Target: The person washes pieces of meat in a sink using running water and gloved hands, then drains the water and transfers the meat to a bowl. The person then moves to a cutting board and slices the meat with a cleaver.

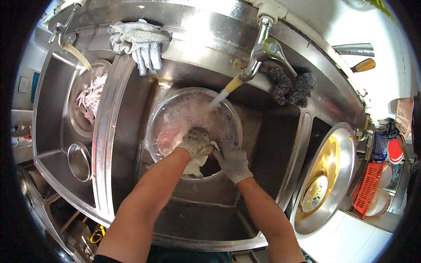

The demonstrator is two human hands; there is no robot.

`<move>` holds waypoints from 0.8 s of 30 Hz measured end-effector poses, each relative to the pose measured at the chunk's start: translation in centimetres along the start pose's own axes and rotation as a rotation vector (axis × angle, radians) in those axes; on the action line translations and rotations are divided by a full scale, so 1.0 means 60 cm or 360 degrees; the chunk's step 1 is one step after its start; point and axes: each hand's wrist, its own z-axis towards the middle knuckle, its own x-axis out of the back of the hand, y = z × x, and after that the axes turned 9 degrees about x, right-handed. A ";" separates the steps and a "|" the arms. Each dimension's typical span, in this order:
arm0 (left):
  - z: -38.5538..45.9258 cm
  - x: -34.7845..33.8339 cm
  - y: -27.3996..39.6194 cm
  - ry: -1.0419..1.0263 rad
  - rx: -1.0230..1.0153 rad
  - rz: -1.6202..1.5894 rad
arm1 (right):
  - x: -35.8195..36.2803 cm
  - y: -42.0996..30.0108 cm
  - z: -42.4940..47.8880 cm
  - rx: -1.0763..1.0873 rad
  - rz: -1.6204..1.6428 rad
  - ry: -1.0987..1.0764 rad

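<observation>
Both my hands wear wet, light knitted gloves and work over a round metal basin (237, 115) of cloudy, reddish water in the middle sink. My left hand (196, 142) grips a pale, soft piece of raw food (194, 168), whose lower end hangs near the basin's front rim. What kind of food it is cannot be told. My right hand (233, 161) is at the basin's right side, its fingertips close to my left fingers; its grip is partly hidden. Water runs into the basin from a faucet (260, 59) with a yellowish hose end (233, 84).
Grey work gloves (139, 41) drape over the divider (110, 108). Left of it stand a bowl of pale pinkish pieces (90, 95) and a clear round container (79, 161). Dark scouring pads (289, 83) lie behind the faucet. A large metal bowl (345, 157) with yellowish liquid sits right.
</observation>
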 end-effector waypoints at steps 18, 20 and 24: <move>0.004 0.016 -0.045 -0.0033 0.0144 -0.0298 | -0.018 0.015 -0.030 -0.0615 0.0780 0.0422; 0.010 0.003 -0.052 0.0029 0.0021 -0.0257 | -0.008 -0.020 -0.005 -0.0368 0.0408 0.0160; 0.011 0.000 -0.043 0.0081 -0.0012 -0.0229 | -0.018 -0.027 0.037 -0.0100 0.0281 0.0060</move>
